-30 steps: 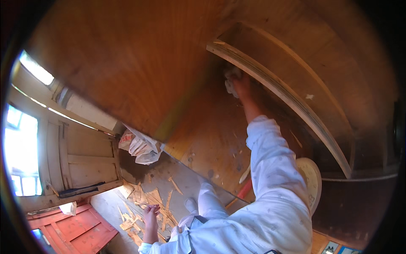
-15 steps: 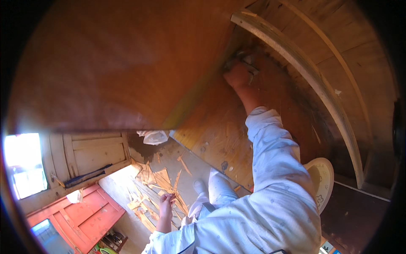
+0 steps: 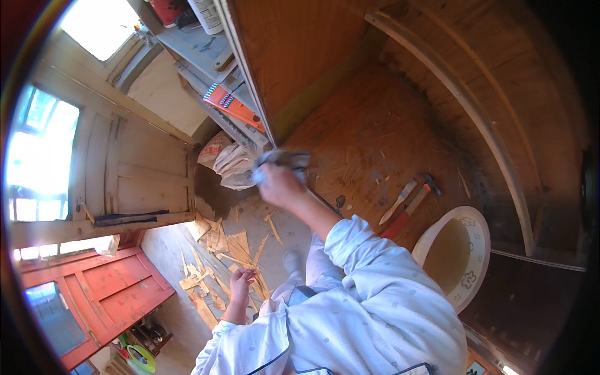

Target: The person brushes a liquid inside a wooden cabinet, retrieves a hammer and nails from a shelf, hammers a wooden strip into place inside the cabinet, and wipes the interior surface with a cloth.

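Observation:
My right hand (image 3: pixel 279 185) is closed around a crumpled grey rag (image 3: pixel 295 160), smeared by motion. It is over the near left edge of a brown wooden board (image 3: pixel 350 144) with scuffs and bits of debris on it. Lower down, my left hand (image 3: pixel 240 284) hangs by my side with its fingers curled together; whatever they may hold is too small to make out. To the right on the board lie a flat brush (image 3: pixel 398 201) with a pale wooden handle and a hammer (image 3: pixel 417 200) with a red grip.
A white patterned basin (image 3: pixel 480 250) with murky brownish water stands right of my right arm. Split wood pieces (image 3: pixel 234 247) litter the floor at left, below white plastic bags (image 3: pixel 234 164). A curved wooden strip (image 3: pixel 459 90) borders the board's far right. Shelves (image 3: pixel 209 53) stand at upper left.
My right hand has come from deep at the back of the board to its near left edge. The view has shifted, uncovering the shelves, brush, hammer and more of the basin. My left hand stays curled.

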### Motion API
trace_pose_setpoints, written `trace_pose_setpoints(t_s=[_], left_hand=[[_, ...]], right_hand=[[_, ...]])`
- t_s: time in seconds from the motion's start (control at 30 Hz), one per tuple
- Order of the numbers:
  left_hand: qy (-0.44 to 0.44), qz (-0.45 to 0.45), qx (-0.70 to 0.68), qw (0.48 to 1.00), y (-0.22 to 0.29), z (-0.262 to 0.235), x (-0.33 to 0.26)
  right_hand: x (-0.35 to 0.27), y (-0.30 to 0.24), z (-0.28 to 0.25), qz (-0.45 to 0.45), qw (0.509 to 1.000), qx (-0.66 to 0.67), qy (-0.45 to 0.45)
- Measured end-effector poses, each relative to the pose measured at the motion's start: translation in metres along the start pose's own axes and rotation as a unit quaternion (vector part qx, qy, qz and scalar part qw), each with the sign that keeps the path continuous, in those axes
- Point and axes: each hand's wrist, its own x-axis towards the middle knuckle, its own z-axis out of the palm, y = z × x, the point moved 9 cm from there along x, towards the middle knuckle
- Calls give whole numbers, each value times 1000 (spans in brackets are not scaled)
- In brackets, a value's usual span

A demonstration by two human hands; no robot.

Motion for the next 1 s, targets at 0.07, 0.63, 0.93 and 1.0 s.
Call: trace_pose_setpoints(t_s=[0.07,0.63,0.93,1.0], left_hand=[[6,6,-6,1000,-8,-13,-8],[17,-31,-54,998,-10,11,11],[35,-53,-17,998,0,63,28],[41,-73,3,996,2,77,27]], right_hand=[[-20,-33,37,1,995,96,-36],[18,142,-272,145,756,509,385],[124,259,-307,209,928,-203,232],[127,249,-327,111,951,-119,264]])
